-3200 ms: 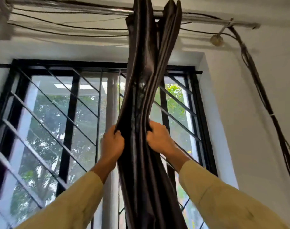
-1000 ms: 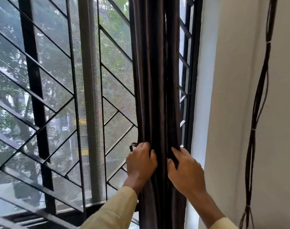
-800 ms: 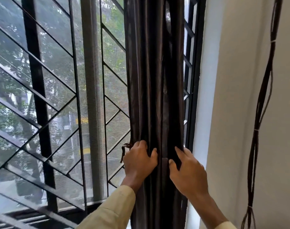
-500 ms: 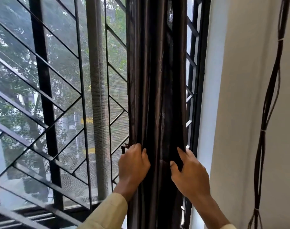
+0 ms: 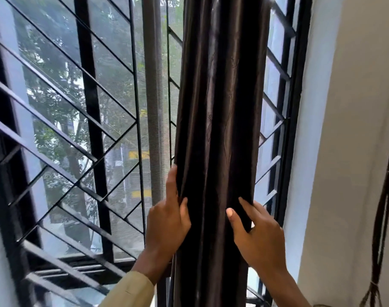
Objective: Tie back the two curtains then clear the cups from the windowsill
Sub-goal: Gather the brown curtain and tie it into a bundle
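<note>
A dark brown satin curtain point(image 5: 220, 111) hangs gathered into a thick vertical bundle in front of the right part of the window. My left hand point(image 5: 167, 220) wraps its left edge, thumb on the front folds and fingers reaching behind. My right hand point(image 5: 257, 233) holds the bundle's right edge, fingers curled around the cloth. No tie-back cord shows now. Only one bundle is in view. The windowsill and the cups are out of view.
A black metal window grille point(image 5: 87, 138) with diagonal bars and mesh fills the left and centre. The black window frame point(image 5: 288, 151) runs just right of the curtain. A white wall point(image 5: 353, 151) stands on the right, with dark cables point(image 5: 384, 218) hanging down it.
Since 3.2 s ago my hands slid down the gathered curtain and the view dropped from the rod. In the last second my left fingers stretched up the edge; the small loop beside them is gone.
</note>
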